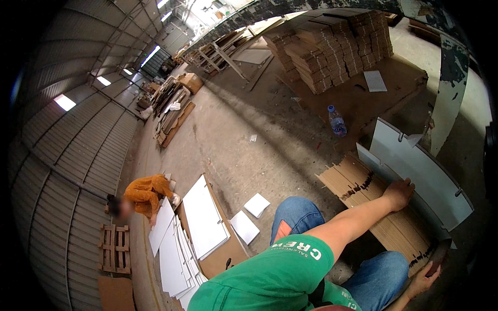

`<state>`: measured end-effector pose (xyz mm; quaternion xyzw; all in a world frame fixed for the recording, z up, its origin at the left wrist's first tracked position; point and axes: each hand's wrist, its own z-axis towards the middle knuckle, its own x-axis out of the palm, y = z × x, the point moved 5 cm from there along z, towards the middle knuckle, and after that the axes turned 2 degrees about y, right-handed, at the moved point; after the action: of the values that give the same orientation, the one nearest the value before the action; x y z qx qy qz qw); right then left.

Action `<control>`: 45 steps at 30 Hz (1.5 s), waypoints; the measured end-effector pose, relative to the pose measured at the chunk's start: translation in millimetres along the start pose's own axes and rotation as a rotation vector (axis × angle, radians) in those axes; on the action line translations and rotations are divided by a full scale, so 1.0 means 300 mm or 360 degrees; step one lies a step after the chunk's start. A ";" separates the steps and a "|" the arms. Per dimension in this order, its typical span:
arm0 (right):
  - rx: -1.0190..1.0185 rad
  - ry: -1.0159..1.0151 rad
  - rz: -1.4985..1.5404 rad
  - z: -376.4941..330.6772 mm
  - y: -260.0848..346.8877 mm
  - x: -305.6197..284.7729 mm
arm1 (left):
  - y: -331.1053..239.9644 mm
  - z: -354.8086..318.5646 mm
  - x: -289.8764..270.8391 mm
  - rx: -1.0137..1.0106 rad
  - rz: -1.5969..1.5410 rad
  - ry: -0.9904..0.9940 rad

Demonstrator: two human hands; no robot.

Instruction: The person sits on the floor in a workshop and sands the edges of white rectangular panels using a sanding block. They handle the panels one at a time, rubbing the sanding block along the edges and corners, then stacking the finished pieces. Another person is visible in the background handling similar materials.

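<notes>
— Cardboard first: where is the stack?

— From the head view, the stack of corrugated cardboard strips (384, 212) lies on the floor (249, 140) at the person's right, its long axis running from upper left to lower right, beside a white curved panel (420, 166).

— And the hands?

— The left hand (398, 194) rests flat on the stack's top, fingers spread loosely, gripping nothing. The right hand (423, 280) is at the stack's near end; its fingers curl there, but I cannot tell if they grip.

— Anything else?

— A plastic water bottle (337, 122) stands well apart.
</notes>
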<state>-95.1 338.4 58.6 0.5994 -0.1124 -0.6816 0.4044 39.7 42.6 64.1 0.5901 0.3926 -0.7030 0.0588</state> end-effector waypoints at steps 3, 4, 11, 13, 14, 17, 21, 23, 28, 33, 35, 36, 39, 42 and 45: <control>0.0043 0.0007 -0.0087 0.002 -0.001 -0.002 | 0.000 0.000 0.000 0.0010 -0.0007 -0.0031; 0.0067 0.0026 -0.0107 0.003 -0.004 0.001 | 0.000 -0.001 0.000 0.0021 -0.0026 -0.0054; -0.0031 0.0033 -0.0057 0.013 -0.023 0.012 | 0.005 0.002 0.016 0.0051 0.0055 -0.0071; -0.0083 0.0016 -0.0069 0.012 -0.022 0.012 | 0.005 0.000 0.016 0.0038 0.0067 0.0016; -0.0049 0.0012 -0.0127 0.012 -0.025 0.012 | 0.002 -0.002 0.010 0.0049 0.0073 0.0043; 0.0073 0.0029 -0.0204 0.008 -0.030 0.010 | -0.023 -0.013 -0.011 0.0186 0.0220 0.0132; 0.0128 0.0038 -0.0244 0.004 -0.020 0.006 | -0.017 -0.014 -0.025 -0.0099 -0.0083 0.0275; 0.0105 0.0012 -0.0159 0.004 -0.014 0.005 | -0.016 -0.014 -0.025 -0.0144 -0.0057 0.0241; 0.0058 -0.0038 -0.0046 0.003 -0.010 0.012 | -0.018 -0.006 -0.014 0.0060 0.0224 0.0076; 0.0156 -0.0003 -0.0102 0.002 -0.003 0.013 | -0.004 0.004 -0.006 0.0022 0.0064 0.0134; 0.0119 -0.0028 -0.0183 0.003 0.012 0.007 | -0.006 0.002 -0.015 -0.0016 0.0051 0.0124; 0.0130 -0.0049 -0.0226 0.003 0.015 0.002 | -0.010 -0.002 -0.018 -0.0020 0.0031 0.0137; 0.0128 -0.0003 -0.0188 0.004 0.017 0.008 | -0.024 -0.008 -0.045 -0.0007 0.0079 0.0045; 0.0126 -0.0020 -0.0126 0.000 0.006 0.012 | -0.028 -0.017 -0.042 -0.0045 0.0049 0.0181; -0.0016 -0.0115 -0.0179 -0.002 0.013 0.007 | -0.033 -0.024 -0.050 0.0007 0.0241 0.0123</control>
<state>-93.0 334.8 59.3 0.5777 -0.0897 -0.7250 0.3641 44.4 48.0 82.1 0.6449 0.3472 -0.6742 0.0950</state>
